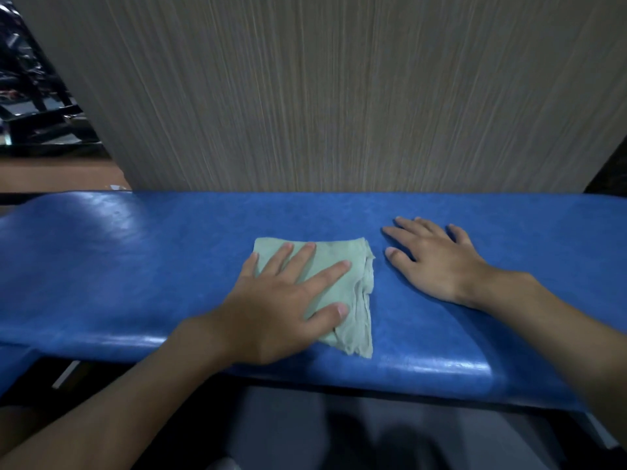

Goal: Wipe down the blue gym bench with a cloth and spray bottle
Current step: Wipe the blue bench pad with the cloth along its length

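A blue padded gym bench runs across the view from left to right. A folded pale green cloth lies on its middle. My left hand presses flat on the cloth with straight, spread fingers. My right hand rests flat on the bare blue pad just to the right of the cloth, fingers spread and not touching it. No spray bottle is in view.
A grey wood-grain panel stands upright directly behind the bench. Dark gym equipment sits at the far left on a brown floor. The bench's dark frame and a blurred dark floor lie below its near edge.
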Tool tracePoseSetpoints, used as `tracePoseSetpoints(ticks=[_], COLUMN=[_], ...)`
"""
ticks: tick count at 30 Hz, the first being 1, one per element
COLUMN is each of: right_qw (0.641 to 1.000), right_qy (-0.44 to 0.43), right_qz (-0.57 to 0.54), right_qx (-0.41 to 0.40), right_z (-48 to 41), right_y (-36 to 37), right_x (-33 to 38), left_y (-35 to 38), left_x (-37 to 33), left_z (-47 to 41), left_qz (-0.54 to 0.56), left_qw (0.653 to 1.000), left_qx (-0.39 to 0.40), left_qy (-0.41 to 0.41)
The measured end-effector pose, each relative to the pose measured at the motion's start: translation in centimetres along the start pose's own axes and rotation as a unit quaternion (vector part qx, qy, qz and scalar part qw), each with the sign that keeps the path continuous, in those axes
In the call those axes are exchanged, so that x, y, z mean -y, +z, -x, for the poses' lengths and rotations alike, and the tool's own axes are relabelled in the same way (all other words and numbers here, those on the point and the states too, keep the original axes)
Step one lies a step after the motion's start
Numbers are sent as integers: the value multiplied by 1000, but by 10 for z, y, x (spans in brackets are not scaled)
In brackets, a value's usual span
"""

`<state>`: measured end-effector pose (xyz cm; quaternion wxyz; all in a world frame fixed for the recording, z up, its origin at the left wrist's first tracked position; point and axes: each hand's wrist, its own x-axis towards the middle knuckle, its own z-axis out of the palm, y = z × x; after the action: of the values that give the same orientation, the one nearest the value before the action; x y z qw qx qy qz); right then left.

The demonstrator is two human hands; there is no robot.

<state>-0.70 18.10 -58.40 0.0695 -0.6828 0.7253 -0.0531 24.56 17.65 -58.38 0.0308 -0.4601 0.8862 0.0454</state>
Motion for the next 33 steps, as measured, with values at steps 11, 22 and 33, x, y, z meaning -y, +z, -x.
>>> tracePoseSetpoints(ticks=[11, 22, 33], right_qw=[1000, 1000, 999], right_qy=[-5, -4, -26], right_qz=[9, -10, -16], right_qx=[-10, -14, -16], right_z=[0, 1, -3], right_y=[2, 1, -2], right_x=[0, -1, 27], left_y=[-25, -10, 5], left_x=[58, 39, 12], left_z=[-167, -88, 23], left_qz=[12, 6, -11], left_qw=[998, 1000, 999], left_qx=[21, 8, -29], left_qy=[-56, -27, -17])
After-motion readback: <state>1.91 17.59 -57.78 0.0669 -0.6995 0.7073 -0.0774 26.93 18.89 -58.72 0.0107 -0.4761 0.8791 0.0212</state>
